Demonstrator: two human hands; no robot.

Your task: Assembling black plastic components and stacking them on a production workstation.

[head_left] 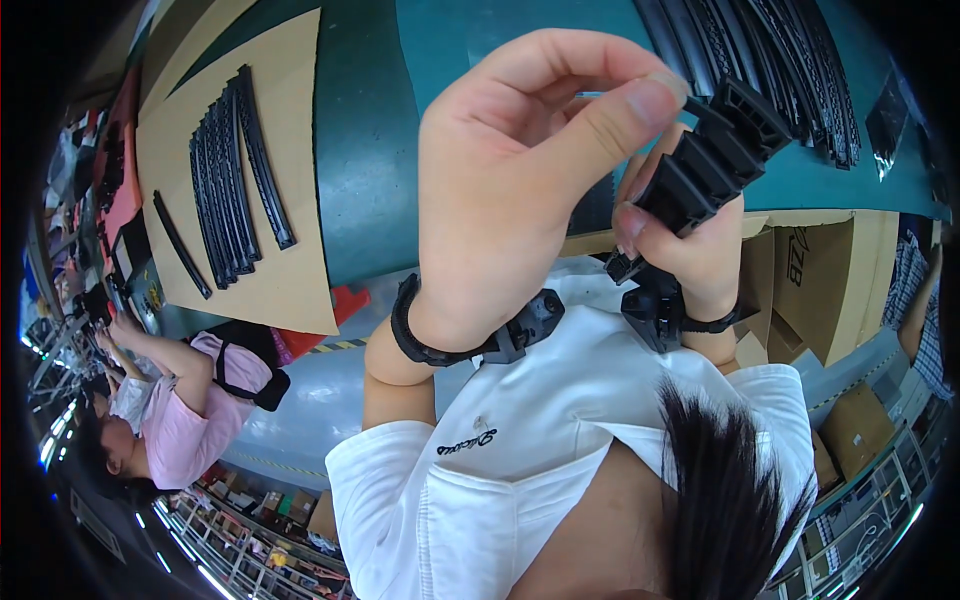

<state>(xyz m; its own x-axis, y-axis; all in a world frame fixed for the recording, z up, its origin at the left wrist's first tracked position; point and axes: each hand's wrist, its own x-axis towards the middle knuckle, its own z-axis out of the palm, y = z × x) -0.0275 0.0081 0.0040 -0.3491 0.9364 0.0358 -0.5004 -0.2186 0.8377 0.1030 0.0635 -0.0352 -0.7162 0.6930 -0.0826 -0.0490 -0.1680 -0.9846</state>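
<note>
Right hand [690, 250] has its fingers clamped on a black ribbed plastic strip [715, 150], held up over the green worktop [370, 130]; left hand [510, 190] pinches thumb to fingertips at its tip, probably steadying it.

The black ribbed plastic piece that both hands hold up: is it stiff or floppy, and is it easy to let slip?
The black ribbed piece looks fairly stiff: it keeps its shape beyond the right hand. Its block-like segments suggest it may flex a little at the joints. The ridges probably give a good grip, so slipping seems unlikely. The left hand pinches only its tip, which hints that it is light.
</note>
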